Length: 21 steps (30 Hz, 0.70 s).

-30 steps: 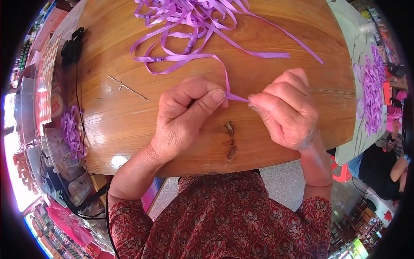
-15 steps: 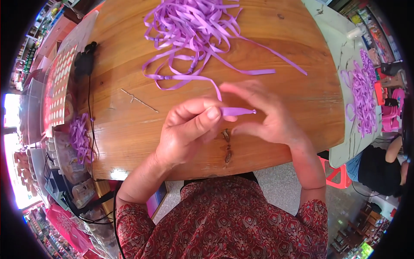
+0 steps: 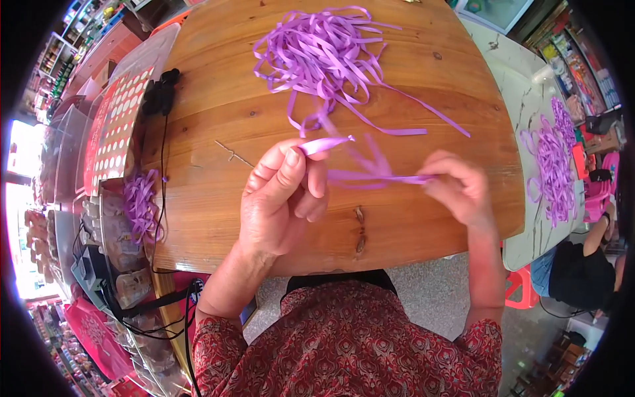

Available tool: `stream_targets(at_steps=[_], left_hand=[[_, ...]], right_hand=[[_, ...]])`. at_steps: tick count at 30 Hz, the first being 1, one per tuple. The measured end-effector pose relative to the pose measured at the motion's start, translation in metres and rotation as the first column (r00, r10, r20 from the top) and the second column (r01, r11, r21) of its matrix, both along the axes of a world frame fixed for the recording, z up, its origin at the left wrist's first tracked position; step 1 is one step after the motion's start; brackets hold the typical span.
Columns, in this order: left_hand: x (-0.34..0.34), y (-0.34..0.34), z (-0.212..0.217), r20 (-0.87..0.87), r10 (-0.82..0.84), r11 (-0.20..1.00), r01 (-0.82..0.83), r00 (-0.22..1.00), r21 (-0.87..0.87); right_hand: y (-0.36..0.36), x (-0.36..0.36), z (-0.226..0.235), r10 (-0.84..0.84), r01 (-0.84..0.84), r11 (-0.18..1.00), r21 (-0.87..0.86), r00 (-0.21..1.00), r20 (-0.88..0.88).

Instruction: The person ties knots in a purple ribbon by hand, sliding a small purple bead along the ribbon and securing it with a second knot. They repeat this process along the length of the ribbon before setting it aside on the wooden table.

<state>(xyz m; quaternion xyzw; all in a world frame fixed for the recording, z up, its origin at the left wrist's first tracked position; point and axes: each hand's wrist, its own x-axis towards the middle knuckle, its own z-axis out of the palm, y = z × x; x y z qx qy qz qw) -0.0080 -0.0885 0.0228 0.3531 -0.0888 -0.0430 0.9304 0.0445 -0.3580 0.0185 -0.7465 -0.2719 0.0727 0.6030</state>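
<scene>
My left hand (image 3: 272, 198) is closed, thumb against the forefinger, on a purple ribbon (image 3: 325, 144). A short end of it sticks out to the right with a tiny pale tip. Farther right, my right hand (image 3: 461, 187) pinches a stretch of purple ribbon that runs back toward the left hand, partly smeared by motion. Another blurred strand rises from there toward a loose heap of purple ribbon (image 3: 321, 59) at the far middle of the wooden table (image 3: 218, 225). Near the left hand lies a thin, pale, knotted string or wire (image 3: 233, 155).
A red-and-white dotted box (image 3: 121, 126) and a black cable (image 3: 163, 149) sit along the table's left side, with more purple ribbon (image 3: 141, 205) below. On the right, a marbled table (image 3: 522, 241) bears purple ribbons (image 3: 552, 172). Someone in black (image 3: 582, 274) is beyond it.
My right hand has gone from open beside the left hand to pinching the ribbon and drawing it rightward. The left hand keeps its pinch, shifted slightly left and away. The ribbon strand has moved off the heap's near edge.
</scene>
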Motion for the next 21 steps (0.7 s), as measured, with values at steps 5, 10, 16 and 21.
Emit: stream_targets(at_steps=[5, 10, 16, 21], left_hand=[[0.002, 0.000, -0.010, -0.049, -0.008, 1.000, 0.008, 0.999, -0.013], [0.009, 0.006, -0.013, -0.155, 0.101, 0.995, -0.096, 0.983, 0.039], [0.023, 0.027, -0.022, -0.069, 0.490, 0.812, -0.426, 0.869, 0.399], [0.019, 0.000, -0.003, 0.591, 0.646, 0.175, -0.848, 0.483, 0.501]], right_hand=[[-0.067, -0.003, 0.002, -0.259, 0.264, 0.962, 0.070, 0.963, -0.074], [-0.096, -0.003, -0.001, -0.349, 0.350, 0.936, 0.027, 0.936, -0.047], [-0.073, 0.000, -0.002, -0.290, 0.292, 0.952, 0.092, 0.956, -0.033], [-0.042, 0.000, 0.003, -0.125, 0.125, 0.992, 0.003, 0.986, 0.111]])
